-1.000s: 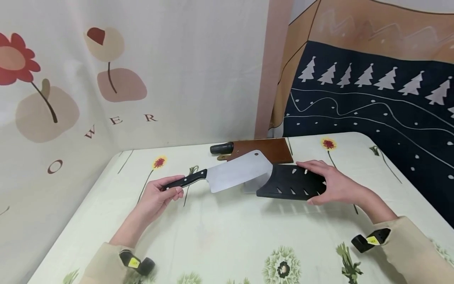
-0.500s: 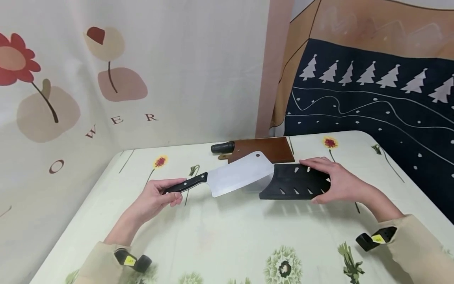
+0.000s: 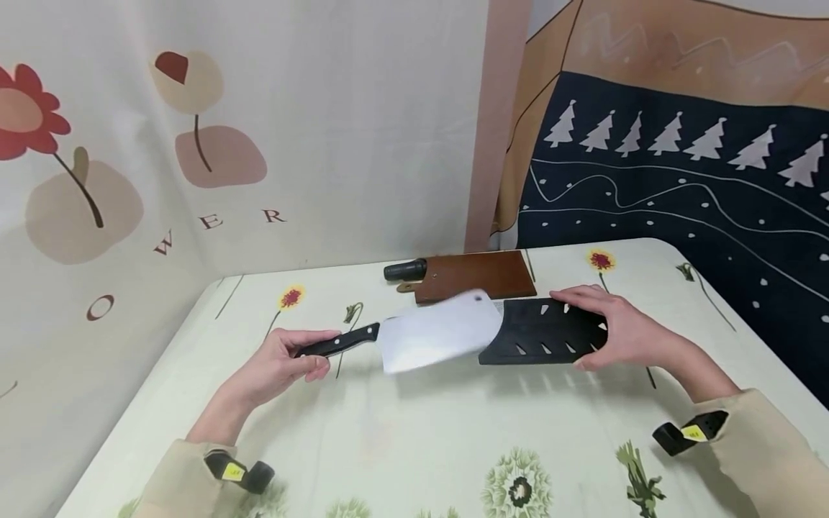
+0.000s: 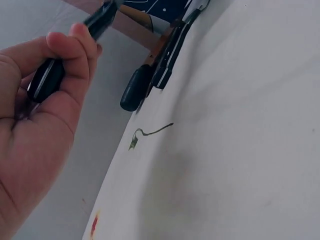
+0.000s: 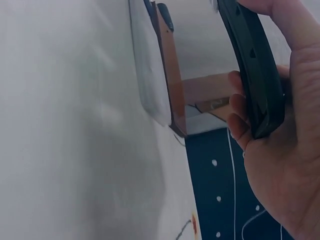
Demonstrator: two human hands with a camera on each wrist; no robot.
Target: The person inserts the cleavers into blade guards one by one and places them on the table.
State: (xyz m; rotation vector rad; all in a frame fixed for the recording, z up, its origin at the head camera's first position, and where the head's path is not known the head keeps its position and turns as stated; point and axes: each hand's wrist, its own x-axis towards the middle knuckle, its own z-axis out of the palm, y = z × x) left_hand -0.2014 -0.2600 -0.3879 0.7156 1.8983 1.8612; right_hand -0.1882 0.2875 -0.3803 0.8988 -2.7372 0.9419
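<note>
My left hand (image 3: 275,367) grips a cleaver (image 3: 440,331) by its black riveted handle, thumb on the near side. The broad steel blade points right, its far end slightly raised and a little blurred. My right hand (image 3: 618,327) holds the right end of a black slotted blade guard (image 3: 537,342), thumb below and fingers over the top. The blade's far end meets the guard's curved left edge in the head view. In the right wrist view, fingers wrap behind the guard (image 5: 257,65). The handle end (image 4: 47,80) shows inside the left palm.
At the table's back lies a brown sheath (image 3: 479,273) with a black-handled knife in it. Another steel blade (image 5: 150,70) lies before it, mostly hidden behind the cleaver in the head view. Its black handle (image 4: 167,62) shows in the left wrist view. A curtain (image 3: 363,144) hangs behind.
The cleaver's blade has swung lower and levelled, with more of its broad face showing. The guard and right hand have shifted slightly right. Both grips stay the same.
</note>
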